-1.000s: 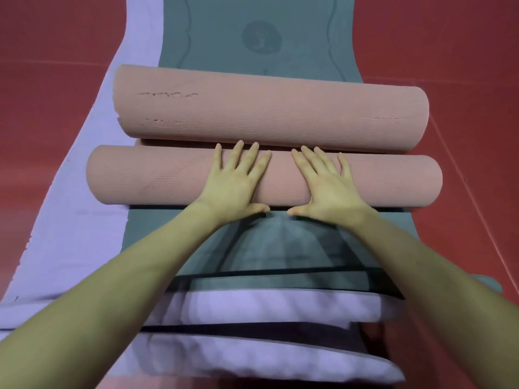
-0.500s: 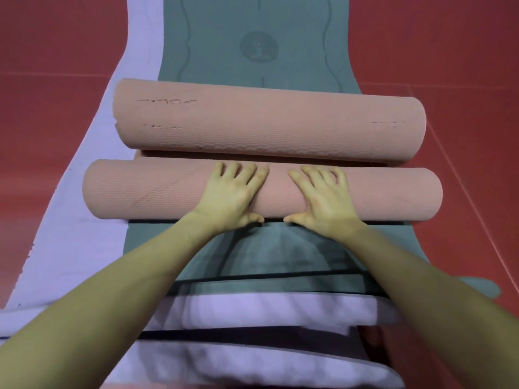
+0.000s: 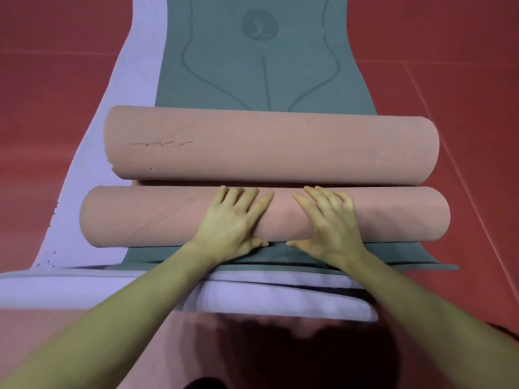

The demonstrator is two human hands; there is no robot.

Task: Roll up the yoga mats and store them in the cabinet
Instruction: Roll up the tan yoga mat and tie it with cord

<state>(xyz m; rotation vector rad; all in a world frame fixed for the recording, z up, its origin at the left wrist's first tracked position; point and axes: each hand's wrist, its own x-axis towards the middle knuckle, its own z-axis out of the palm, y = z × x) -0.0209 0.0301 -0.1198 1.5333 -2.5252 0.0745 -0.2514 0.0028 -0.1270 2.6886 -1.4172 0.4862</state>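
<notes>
A pink yoga mat lies across the green mat as two rolls. The near roll is thinner and the far roll is thicker, with a thin strip of pink between them. My left hand and my right hand sit side by side on the middle of the near roll. Their fingers bend over its top and the thumbs tuck in at its near lower edge. No cabinet is in view.
The green mat lies flat on a lilac mat, which sticks out on the left. The lilac mat's near end lies in folded layers under my forearms. Red floor surrounds the mats on both sides.
My fingers, flat on the near roll a second ago, now bend over its top. The near roll has moved forward and the gap to the far roll has narrowed.
</notes>
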